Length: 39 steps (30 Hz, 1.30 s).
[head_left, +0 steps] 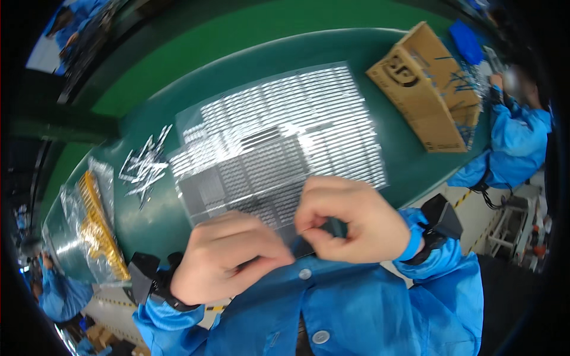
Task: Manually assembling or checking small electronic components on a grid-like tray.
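My left hand (228, 255) and my right hand (353, 222) are close together at the table's near edge, just in front of my blue coat. Thumb and fingers are pinched on both. Whatever sits between the fingertips is too small and too hidden to make out. Beyond my hands, partly covered by them, lies a broad flat sheet (279, 83) with many parallel rows that shine silver. Its nearer part (261, 172) looks dark grey. On the left, a loose pile of thin silver strips (144, 163) rests on the green table (160, 231).
An open cardboard box (409, 89) with thin blue pieces stands at the table's right. Yellow toothed parts (98, 225) lie in clear plastic bags at the left edge. One person in blue (513, 136) sits at the right; others show at the left rim.
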Available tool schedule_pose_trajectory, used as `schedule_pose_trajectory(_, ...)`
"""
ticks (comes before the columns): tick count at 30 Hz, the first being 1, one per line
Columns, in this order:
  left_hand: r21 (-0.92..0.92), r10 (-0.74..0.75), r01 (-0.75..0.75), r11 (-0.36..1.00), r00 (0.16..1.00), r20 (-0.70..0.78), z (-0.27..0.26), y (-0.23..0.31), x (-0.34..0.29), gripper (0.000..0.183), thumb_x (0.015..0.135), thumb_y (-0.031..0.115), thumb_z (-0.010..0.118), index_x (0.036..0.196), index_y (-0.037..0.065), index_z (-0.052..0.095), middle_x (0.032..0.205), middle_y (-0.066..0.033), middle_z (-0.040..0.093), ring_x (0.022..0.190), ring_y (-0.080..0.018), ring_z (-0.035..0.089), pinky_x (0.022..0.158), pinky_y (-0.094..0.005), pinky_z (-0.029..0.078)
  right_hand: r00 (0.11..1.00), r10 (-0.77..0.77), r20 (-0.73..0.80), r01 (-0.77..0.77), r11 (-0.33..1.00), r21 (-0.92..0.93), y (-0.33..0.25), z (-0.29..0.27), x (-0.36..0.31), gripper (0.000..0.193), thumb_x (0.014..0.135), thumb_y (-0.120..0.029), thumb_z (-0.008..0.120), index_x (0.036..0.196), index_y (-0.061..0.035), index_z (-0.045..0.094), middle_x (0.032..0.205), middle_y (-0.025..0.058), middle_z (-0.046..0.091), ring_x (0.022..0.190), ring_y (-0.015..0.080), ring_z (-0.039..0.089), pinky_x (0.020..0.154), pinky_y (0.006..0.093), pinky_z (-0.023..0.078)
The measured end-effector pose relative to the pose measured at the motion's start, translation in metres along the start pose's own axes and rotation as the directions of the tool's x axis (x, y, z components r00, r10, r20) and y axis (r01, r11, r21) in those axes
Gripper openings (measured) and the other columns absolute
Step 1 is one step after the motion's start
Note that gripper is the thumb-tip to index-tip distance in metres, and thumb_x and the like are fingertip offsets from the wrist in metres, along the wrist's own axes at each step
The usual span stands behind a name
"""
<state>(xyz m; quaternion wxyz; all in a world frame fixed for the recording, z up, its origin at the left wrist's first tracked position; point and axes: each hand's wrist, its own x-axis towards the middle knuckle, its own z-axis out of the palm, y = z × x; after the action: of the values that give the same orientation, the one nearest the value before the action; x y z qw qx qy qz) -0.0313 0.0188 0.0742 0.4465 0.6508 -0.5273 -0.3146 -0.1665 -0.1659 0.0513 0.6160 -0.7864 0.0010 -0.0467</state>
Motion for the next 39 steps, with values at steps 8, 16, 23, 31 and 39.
schedule_pose_trajectory(8, -0.129, -0.003, -0.004, 0.992, 0.998, -0.055, -0.005, -0.001, 0.0, 0.016, 0.066, 0.0, 0.083, 0.077, 0.006, 0.074, 0.103, -0.0103, 0.063, 0.092, -0.0223, 0.063, 0.079, -0.0329, 0.051, 0.967, -0.208, -0.148, 0.114, 0.871, -0.478, -0.023, -0.032, -0.009, 0.014, 0.071, -0.002, 0.064, 0.08, -0.007, 0.054, 0.08, 0.009, 0.051, 0.074, 0.0302, 0.053, 0.065, 0.0403, 0.045)
schedule_pose_trajectory(16, -0.243, -0.111, 0.054, 0.968, 0.968, -0.225, -0.012, -0.004, -0.003, 0.017, 0.065, -0.007, 0.075, 0.076, 0.003, 0.067, 0.102, -0.0125, 0.061, 0.091, -0.0208, 0.062, 0.079, -0.0314, 0.049, 0.813, -0.404, -0.42, -0.409, 0.119, -0.905, -0.054, -0.191, -0.047, 0.011, 0.074, -0.001, 0.065, 0.084, -0.0071, 0.063, 0.08, 0.0071, 0.056, 0.083, 0.0274, 0.055, 0.074, 0.0356, 0.046)
schedule_pose_trajectory(23, -0.281, -0.16, 0.124, 0.952, 0.981, -0.11, -0.01, -0.011, 0.002, 0.02, 0.075, -0.013, 0.068, 0.087, 0.002, 0.062, 0.091, -0.0094, 0.064, 0.086, -0.0181, 0.061, 0.078, -0.0302, 0.048, 0.893, -0.119, -0.434, -0.449, -0.163, -0.879, -0.018, -0.246, -0.057, 0.002, 0.082, -0.016, 0.069, 0.082, -0.0143, 0.07, 0.09, 0.0053, 0.06, 0.094, 0.0276, 0.057, 0.084, 0.0436, 0.046)
schedule_pose_trajectory(31, -0.198, -0.185, 0.146, 0.969, 0.963, -0.196, -0.012, -0.016, -0.008, 0.031, 0.08, -0.015, 0.066, 0.104, 0.001, 0.058, 0.095, -0.0078, 0.063, 0.091, -0.0162, 0.062, 0.083, -0.03, 0.049, 0.785, -0.401, -0.472, -0.241, 0.505, -0.829, -0.03, -0.209, -0.022, 0.012, 0.082, -0.011, 0.069, 0.089, -0.0032, 0.063, 0.085, 0.0093, 0.059, 0.083, 0.0268, 0.057, 0.077, 0.0369, 0.045)
schedule_pose_trajectory(39, -0.277, -0.261, 0.25, 0.928, 0.965, -0.005, -0.016, -0.017, 0.01, 0.048, 0.08, -0.012, 0.065, 0.124, 0.0, 0.049, 0.089, -0.0023, 0.063, 0.085, -0.0104, 0.062, 0.085, -0.0273, 0.047, 0.991, -0.084, -0.106, 0.028, 0.894, -0.447, -0.016, -0.021, 0.013, 0.015, 0.073, -0.009, 0.075, 0.083, -0.0078, 0.064, 0.082, 0.006, 0.058, 0.077, 0.0262, 0.054, 0.072, 0.0365, 0.04)
